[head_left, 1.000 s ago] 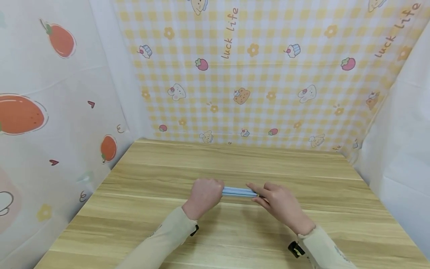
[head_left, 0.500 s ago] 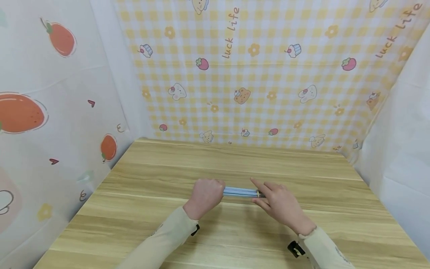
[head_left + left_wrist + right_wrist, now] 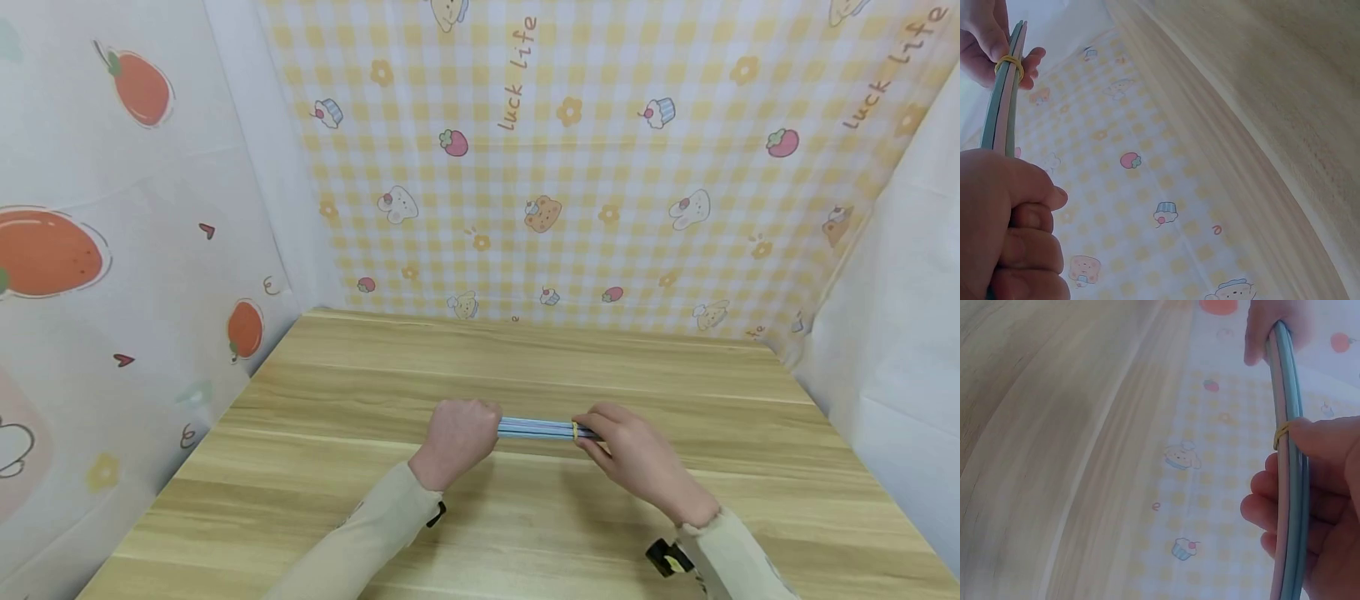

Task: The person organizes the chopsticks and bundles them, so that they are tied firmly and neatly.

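A bundle of slim pastel chopsticks (image 3: pixel 536 427), pink, blue and green, is held level over the table between both hands. My left hand (image 3: pixel 456 442) grips one end in a fist, covering that part. A yellow rubber band (image 3: pixel 575 431) circles the bundle nearer its other end. There my right hand (image 3: pixel 645 458) pinches the sticks, fingertips right at the band. In the right wrist view the thumb (image 3: pixel 1319 440) lies against the band, with the other fingers behind the sticks. Thin stick ends (image 3: pixel 1021 26) stick out past the band in the left wrist view.
The wood-grain table (image 3: pixel 375 358) spreads under both arms. A yellow checked cloth (image 3: pixel 480 175) hangs behind it. White cloths, the left one (image 3: pixel 172 192) with printed fruit, close off both sides.
My right hand has shifted slightly right along the bundle, uncovering the rubber band. Its index finger was stretched out half a second ago and is now bent onto the sticks. The left hand stays put.
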A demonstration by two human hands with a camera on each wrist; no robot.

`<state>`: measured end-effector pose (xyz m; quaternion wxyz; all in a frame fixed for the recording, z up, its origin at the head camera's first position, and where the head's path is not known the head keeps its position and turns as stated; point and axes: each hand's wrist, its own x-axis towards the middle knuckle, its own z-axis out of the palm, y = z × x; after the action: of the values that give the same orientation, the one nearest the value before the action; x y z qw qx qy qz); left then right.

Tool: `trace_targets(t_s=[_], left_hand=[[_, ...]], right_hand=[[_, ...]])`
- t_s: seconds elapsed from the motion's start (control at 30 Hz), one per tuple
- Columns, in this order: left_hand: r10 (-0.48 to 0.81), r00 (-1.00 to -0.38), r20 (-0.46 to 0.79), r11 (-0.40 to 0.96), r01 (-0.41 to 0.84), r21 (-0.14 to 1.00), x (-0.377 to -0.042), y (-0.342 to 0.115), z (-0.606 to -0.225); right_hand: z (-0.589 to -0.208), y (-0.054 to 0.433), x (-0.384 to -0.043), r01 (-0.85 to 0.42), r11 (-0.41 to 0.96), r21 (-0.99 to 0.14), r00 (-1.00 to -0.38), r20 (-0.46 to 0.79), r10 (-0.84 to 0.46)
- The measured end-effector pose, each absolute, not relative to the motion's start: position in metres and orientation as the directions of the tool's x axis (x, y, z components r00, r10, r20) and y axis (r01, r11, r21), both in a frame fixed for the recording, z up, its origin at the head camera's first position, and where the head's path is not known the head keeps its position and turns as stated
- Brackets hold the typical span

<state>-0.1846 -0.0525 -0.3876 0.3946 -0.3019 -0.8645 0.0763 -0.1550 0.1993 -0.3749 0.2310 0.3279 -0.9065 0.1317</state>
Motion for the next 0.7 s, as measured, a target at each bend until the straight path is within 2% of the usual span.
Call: trace_targets(t_s=[0.2, 0.33, 0.43, 0.7], left_hand=[[0.565, -0.53, 0.632, 0.817, 0.465, -0.341, -0.185, -0.051, -0.389], [0.567, -0.53, 0.631, 0.816, 0.465, -0.343, -0.186, -0.051, -0.389], [0.571, -0.535, 0.623, 0.815, 0.463, -0.348, -0.186, -0.05, -0.388], [0.559, -0.561, 0.61, 0.824, 0.457, -0.334, -0.186, -0.048, -0.389]], right_hand=[[-0.372, 0.197, -0.155, -0.605, 0.769, -0.204, -0.758, 0.444, -0.478], [-0.372, 0.196, -0.156, -0.586, 0.777, -0.231, -0.774, 0.442, -0.453], [-0.374, 0.194, -0.158, -0.594, 0.783, -0.187, -0.753, 0.471, -0.459], [-0.378, 0.186, -0.162, -0.609, 0.793, 0.035, -0.653, 0.546, -0.525]])
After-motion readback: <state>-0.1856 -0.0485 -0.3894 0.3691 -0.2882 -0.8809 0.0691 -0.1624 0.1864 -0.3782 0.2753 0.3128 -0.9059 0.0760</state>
